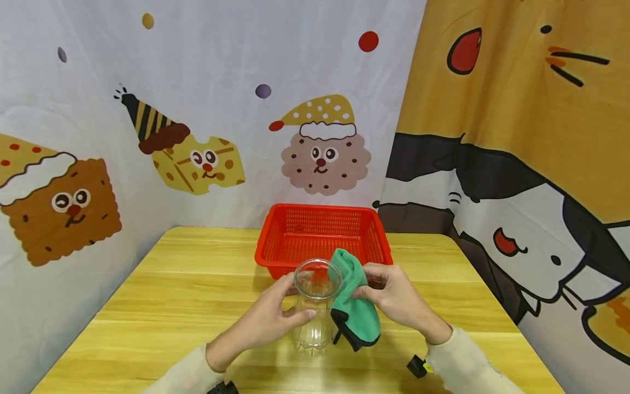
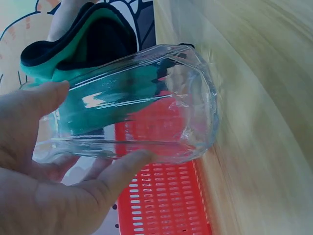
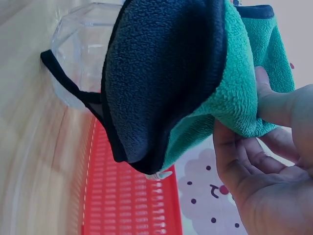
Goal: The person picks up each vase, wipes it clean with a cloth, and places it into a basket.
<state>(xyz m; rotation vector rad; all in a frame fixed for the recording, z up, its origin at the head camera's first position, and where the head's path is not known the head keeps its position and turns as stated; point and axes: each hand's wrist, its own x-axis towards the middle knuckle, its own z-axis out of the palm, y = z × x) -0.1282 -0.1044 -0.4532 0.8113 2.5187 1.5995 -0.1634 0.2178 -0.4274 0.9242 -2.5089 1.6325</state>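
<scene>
A clear glass jar (image 1: 315, 331) with a wide round mouth is near the middle of the table, its base right at the wood. My left hand (image 1: 266, 322) grips it from the left, thumb on the near side and fingers round the far side. A green cloth (image 1: 363, 320) with black edging and a black loop hangs from my right hand (image 1: 400, 298), pinched between thumb and fingers. The cloth overlaps the jar's right side and rim in the head view. Its dark inner side (image 3: 161, 63) shows in the right wrist view, hiding part of the jar.
Just behind the jar stands a red plastic basket (image 1: 263, 251) with perforated walls. The yellow wooden table (image 1: 197, 268) extends to both sides. Printed curtains (image 1: 206, 65) hang behind it and along its sides.
</scene>
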